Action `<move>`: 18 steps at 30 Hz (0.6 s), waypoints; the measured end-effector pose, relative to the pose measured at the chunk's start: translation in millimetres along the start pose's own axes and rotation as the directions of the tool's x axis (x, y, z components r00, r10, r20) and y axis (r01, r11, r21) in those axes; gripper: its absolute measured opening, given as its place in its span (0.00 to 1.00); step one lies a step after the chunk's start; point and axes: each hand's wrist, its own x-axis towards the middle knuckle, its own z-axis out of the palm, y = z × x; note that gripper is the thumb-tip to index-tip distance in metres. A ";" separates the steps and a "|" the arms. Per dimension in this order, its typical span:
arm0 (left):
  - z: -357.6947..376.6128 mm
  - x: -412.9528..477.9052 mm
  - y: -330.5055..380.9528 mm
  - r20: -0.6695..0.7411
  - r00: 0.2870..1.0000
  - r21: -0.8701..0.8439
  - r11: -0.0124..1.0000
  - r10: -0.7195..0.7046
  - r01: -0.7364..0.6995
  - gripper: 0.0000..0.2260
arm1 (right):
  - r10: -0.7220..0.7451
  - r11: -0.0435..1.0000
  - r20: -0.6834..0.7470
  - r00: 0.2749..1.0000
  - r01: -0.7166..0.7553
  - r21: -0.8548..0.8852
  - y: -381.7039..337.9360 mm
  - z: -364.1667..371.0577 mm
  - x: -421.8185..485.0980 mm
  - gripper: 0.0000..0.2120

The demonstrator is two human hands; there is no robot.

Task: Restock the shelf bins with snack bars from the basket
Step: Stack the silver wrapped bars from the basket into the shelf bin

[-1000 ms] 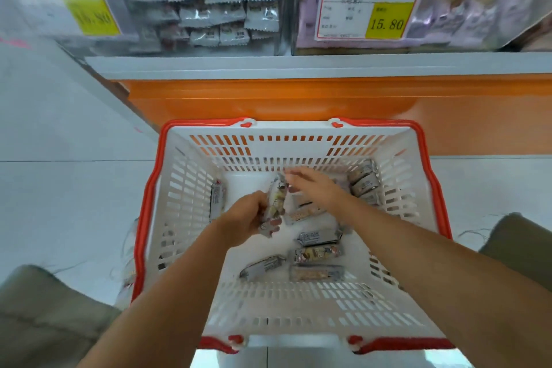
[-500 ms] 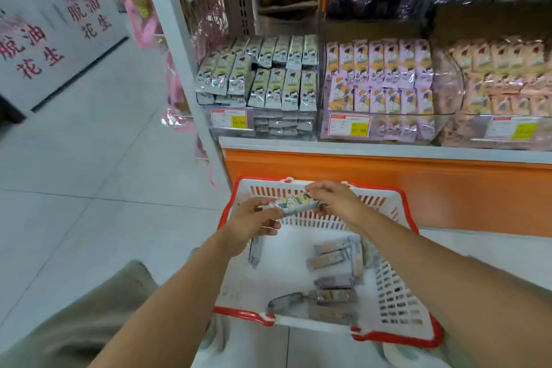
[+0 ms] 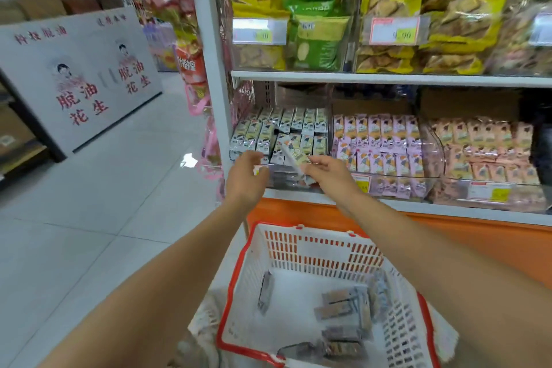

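Note:
My right hand (image 3: 324, 172) pinches one snack bar (image 3: 294, 154) by its lower end and holds it tilted in front of the leftmost clear shelf bin (image 3: 298, 181). That bin holds rows of matching grey-and-cream bars (image 3: 286, 127). My left hand (image 3: 246, 178) hovers just left of the bar, fingers relaxed, holding nothing that I can see. Below, the white basket with a red rim (image 3: 231, 287) stands on the floor with several bars (image 3: 343, 306) lying in it.
Right of the target bin sit a bin of pink bars (image 3: 376, 140) and one of peach bars (image 3: 484, 143). An upper shelf (image 3: 388, 79) carries yellow and green bags. A white shelf post (image 3: 213, 69) stands at left, an orange base panel (image 3: 448, 233) below.
Both hands rose from the basket to the shelf bin. The bar, earlier held between both hands, is now in my right hand alone. My view tilted up towards the shelves.

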 end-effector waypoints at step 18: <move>10.8 71.0 -38.1 0.261 0.917 0.691 0.604 0.301 -0.396 0.30 | -0.428 0.580 -0.049 0.903 0.232 -0.781 -4.6 37.6 98.5 0.23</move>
